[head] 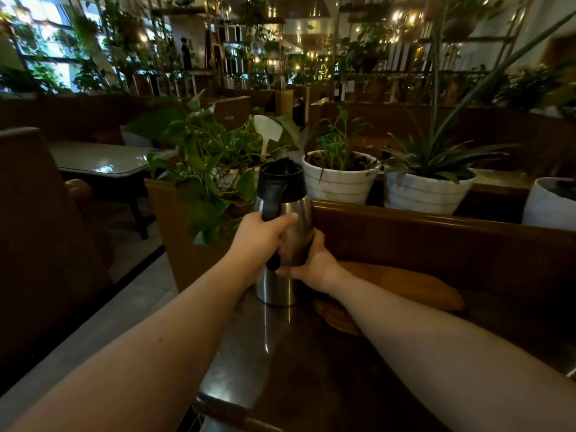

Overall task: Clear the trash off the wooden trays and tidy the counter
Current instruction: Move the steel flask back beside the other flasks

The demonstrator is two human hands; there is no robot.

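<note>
While standing on counter (280, 353), steel jug (290, 285), both grips clasping: left hand (258, 241), right hand (311, 263).

I see thermos jug (285, 241) upright on counter (280, 353), between my left hand (260, 241) and right hand (313, 265). Wooden tray (405, 285) right of right hand. Potted plants (341, 179) behind jug.
</note>
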